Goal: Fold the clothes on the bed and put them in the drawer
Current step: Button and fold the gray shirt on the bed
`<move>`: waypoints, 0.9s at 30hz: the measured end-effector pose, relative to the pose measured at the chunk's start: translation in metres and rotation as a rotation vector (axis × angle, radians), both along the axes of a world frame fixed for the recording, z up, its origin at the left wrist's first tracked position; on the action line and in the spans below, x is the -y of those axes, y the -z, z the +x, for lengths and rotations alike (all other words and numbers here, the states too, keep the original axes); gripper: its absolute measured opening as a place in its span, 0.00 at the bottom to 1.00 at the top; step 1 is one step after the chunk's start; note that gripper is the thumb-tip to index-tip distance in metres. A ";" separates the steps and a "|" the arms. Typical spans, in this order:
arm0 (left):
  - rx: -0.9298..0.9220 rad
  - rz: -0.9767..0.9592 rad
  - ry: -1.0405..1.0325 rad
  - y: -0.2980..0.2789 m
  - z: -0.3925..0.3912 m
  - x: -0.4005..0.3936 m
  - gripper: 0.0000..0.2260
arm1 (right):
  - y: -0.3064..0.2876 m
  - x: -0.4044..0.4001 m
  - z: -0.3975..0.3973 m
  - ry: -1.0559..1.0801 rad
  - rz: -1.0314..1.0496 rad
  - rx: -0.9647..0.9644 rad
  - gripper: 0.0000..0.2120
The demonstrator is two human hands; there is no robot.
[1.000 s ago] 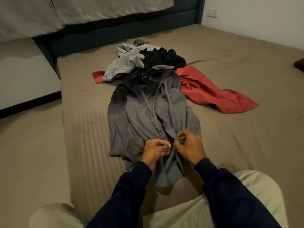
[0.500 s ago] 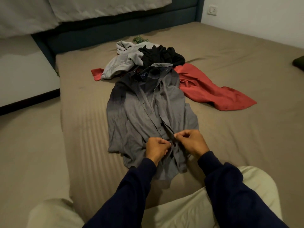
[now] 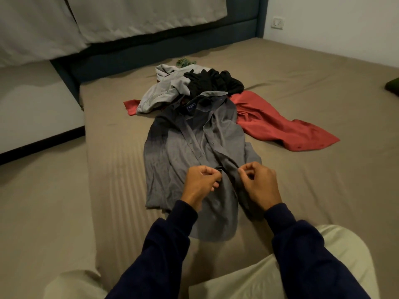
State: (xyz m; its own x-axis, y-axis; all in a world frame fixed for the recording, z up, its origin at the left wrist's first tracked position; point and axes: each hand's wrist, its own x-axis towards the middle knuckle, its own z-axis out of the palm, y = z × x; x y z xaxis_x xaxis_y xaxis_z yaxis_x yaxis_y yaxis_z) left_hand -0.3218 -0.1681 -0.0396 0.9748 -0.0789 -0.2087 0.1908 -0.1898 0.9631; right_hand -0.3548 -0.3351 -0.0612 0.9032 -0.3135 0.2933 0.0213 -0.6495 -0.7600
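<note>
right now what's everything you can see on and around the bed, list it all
grey shirt: one, dark grey, spread flat mid-bed, collar away from the person, front partly unbuttoned
red garment: one, red, right of the grey shirt, an end poking out on the left under the pile
light grey garment: one, pale grey, crumpled beyond the collar
black garment: one, black, bunched beside the light grey one
green item: one, small, behind the pile; unclear what
bed: one, tan sheet, dark blue frame
wall socket: one, white, far wall
left hand, right hand: two, each pinching the shirt's front edge, dark blue sleeves
</note>
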 end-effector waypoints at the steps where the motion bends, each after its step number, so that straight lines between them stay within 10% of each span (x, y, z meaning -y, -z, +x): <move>1: -0.006 0.017 0.023 -0.002 0.001 0.000 0.05 | 0.000 0.000 0.000 -0.014 0.035 -0.022 0.03; 15: -0.077 0.017 0.088 0.003 -0.006 -0.004 0.05 | 0.002 0.004 -0.005 -0.210 0.149 -0.242 0.10; 27: -0.072 0.020 0.078 0.010 -0.004 -0.008 0.04 | -0.001 -0.013 -0.010 -0.082 0.848 -0.495 0.11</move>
State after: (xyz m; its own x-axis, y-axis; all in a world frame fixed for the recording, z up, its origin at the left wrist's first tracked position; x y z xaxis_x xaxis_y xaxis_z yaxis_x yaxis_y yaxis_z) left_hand -0.3259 -0.1603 -0.0491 0.9483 -0.1492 -0.2800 0.2430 -0.2260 0.9433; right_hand -0.3644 -0.3225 -0.0601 0.8916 -0.1758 -0.4172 -0.4046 0.1040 -0.9086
